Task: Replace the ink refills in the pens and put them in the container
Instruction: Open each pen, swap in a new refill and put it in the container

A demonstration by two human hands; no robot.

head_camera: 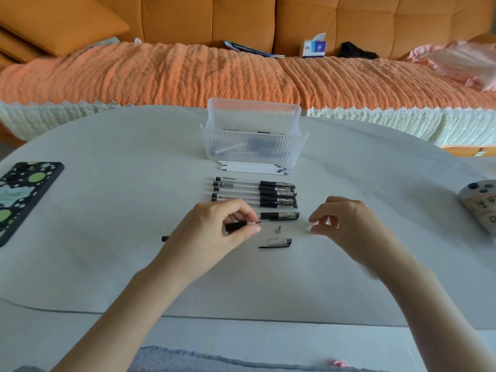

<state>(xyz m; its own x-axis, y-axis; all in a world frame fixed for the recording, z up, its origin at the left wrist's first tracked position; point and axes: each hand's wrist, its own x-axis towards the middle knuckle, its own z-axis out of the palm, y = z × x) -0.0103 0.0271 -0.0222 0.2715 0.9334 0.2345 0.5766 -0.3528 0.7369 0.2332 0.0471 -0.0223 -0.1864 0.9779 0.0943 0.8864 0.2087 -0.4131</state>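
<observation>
Left hand (pixel 214 226): fingers curled round the clear-barrelled pen with black rubber grip (pixel 236 226), thumb and forefinger pinching near its front end. The bare refill point sticks out to the right, and the black end plug shows to the left of my wrist. The pen is held low, just above the white table (pixel 107 237).

Right hand (pixel 346 224): hovers over the table, fingers loosely curled, thumb and forefinger apart. I see nothing held.

Between the hands, on the table:
- small metal cone tip (pixel 278 229)
- loose clear cap with black clip (pixel 277 242), just nearer me than the cone

A sixth capped pen (pixel 279 216) is partly hidden behind my left fingers. Beyond it is a row of five capped black-grip pens (pixel 255 193), side by side. Past those is a bundle of white ink refills (pixel 255 167), touching or just short of the clear ribbed plastic container (pixel 255 149). There are dark pen shapes inside the container, blurred by the ribbing.

A phone in a black case with green dots (pixel 24 194) lies far left. An orange sofa (pixel 322 22) is behind.
</observation>
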